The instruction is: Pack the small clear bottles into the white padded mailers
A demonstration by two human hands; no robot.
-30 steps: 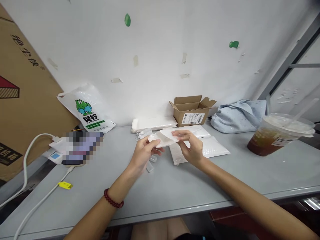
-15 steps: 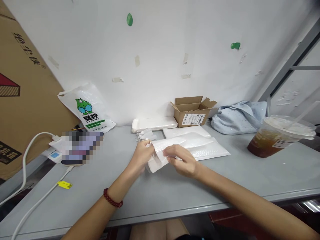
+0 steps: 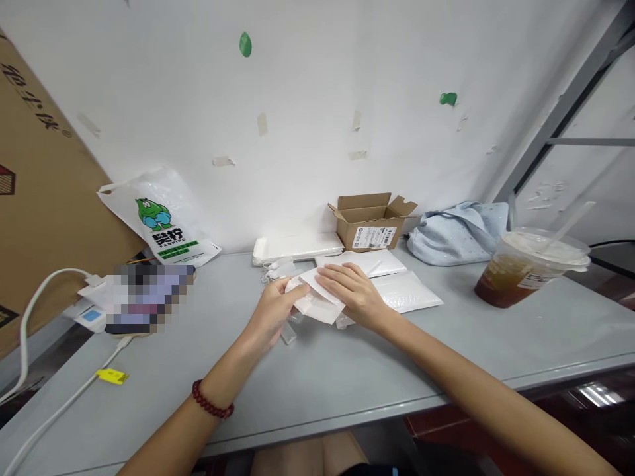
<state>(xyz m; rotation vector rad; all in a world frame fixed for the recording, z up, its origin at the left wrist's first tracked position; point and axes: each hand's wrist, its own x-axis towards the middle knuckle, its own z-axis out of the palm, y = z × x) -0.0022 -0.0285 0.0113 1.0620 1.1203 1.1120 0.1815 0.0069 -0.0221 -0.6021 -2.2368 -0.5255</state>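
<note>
A white padded envelope point(image 3: 322, 309) is between my hands above the grey table, its end with a flap facing me. My left hand point(image 3: 270, 311) pinches its left edge, thumb on top. My right hand point(image 3: 356, 295) closes over the right side of the flap, its thumb hidden. A clear plastic piece point(image 3: 288, 333) hangs or lies below my left hand; which, I cannot tell. Behind that hand lie several small white pieces with loops point(image 3: 279, 268). More padded envelopes point(image 3: 414, 292) lie flat to the right of the held one.
At the wall are a stack of white envelopes point(image 3: 300, 247) and an open cardboard box point(image 3: 370, 228). A light blue cloth bag point(image 3: 454, 235) and an iced drink point(image 3: 516, 274) stand right. Left are a printed plastic bag point(image 3: 161, 221), a charging phone point(image 3: 153, 301) and a large carton point(image 3: 44, 178).
The envelope's near end has turned up towards me, and my right hand has moved onto its flap with fingers laid over it. The view has shifted slightly right.
</note>
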